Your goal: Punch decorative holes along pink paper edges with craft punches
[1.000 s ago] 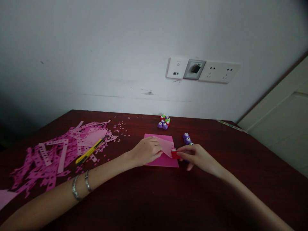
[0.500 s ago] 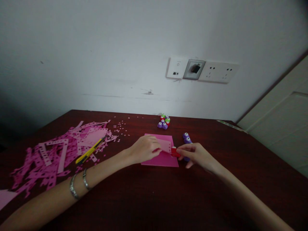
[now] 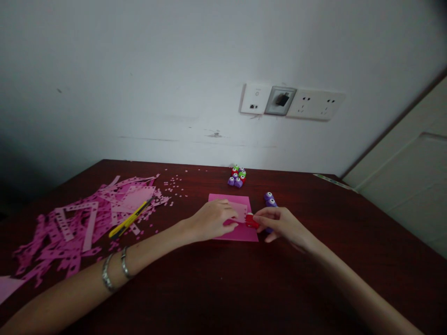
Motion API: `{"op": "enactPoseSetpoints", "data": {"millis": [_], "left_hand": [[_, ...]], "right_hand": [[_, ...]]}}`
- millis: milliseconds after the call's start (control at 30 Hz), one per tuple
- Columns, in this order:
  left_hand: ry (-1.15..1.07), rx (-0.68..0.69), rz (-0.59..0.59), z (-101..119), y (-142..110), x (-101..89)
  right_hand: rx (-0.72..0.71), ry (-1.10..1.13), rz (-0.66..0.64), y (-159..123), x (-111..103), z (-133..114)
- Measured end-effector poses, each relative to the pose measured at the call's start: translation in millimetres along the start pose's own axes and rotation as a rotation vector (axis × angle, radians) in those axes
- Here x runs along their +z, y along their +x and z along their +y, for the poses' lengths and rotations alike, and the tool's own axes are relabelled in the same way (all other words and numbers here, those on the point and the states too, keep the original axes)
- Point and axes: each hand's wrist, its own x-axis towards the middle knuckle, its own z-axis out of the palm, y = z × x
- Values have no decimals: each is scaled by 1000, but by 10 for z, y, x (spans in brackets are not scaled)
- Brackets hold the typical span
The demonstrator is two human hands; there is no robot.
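Observation:
My left hand [image 3: 213,219] pinches a light pink sheet of paper [image 3: 240,211], lifted over a stack of deeper pink paper [image 3: 240,235]. Small punched holes run along the sheet's right edge. In my right hand [image 3: 279,224] is a small red craft punch [image 3: 250,220] with a white top, gripped between thumb and fingers and set at that holed edge. Purple craft punches [image 3: 269,200] stand in a row just behind my right hand, which partly hides them.
Several purple, green and red punches [image 3: 237,177] cluster near the wall. A yellow utility knife [image 3: 129,219] rests on pink paper scraps [image 3: 80,218] at left, with tiny cut-outs scattered around. A thin strip [image 3: 335,182] lies at the table's back right edge.
The light pink sheet has turned, so its holed edge now faces the red punch. My right hand has moved the punch slightly left and up along that edge.

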Motion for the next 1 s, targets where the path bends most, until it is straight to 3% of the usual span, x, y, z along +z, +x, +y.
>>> {"op": "enactPoseSetpoints", "data": {"millis": [733,1000], "left_hand": [[-17,16,9,71,56,67],[15,70,-41,58,34,69]], "right_hand": [[-44,-8,-65,-13,21,-9],[-119,-81,-64,22,39,94]]}}
